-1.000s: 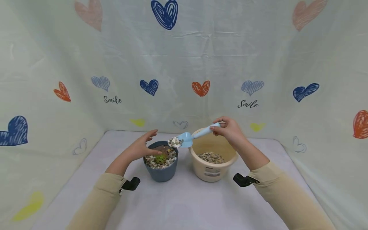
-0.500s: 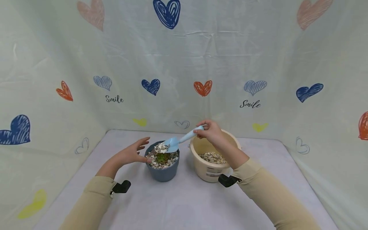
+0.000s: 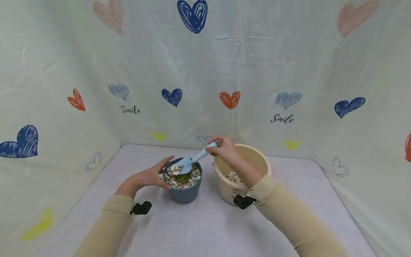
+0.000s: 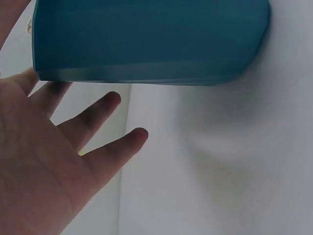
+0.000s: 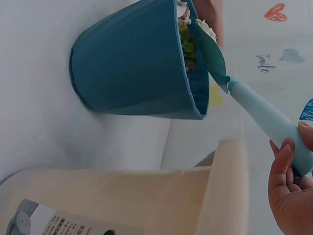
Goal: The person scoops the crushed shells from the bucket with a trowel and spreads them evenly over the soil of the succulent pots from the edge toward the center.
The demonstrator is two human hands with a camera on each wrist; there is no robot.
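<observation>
In the head view, my right hand (image 3: 224, 148) pinches the handle of a light blue trowel (image 3: 200, 155), thumb against fingers. Its blade (image 5: 212, 51) tilts over the blue-grey flowerpot (image 3: 185, 195), with pale gravel (image 3: 174, 169) at its tip. Under the blade a green succulent (image 3: 183, 178) shows partly, ringed by gravel inside the pot. My left hand (image 3: 149, 177) is at the pot's left side, thumb at the near rim and the other fingers spread toward the far side. The left wrist view shows those fingers (image 4: 105, 156) straight, several of them apart from the pot wall.
A cream bucket (image 3: 226, 191) with gravel (image 3: 233, 177) in it stands right of the flowerpot, partly behind my right forearm. Both stand on a white-covered table (image 3: 192, 228). A curtain (image 3: 205, 64) printed with hearts hangs behind and at the sides.
My right hand has carried the loaded trowel leftward from beside the bucket to over the flowerpot, and the blade has tipped down. My left hand has come up to the pot's rim.
</observation>
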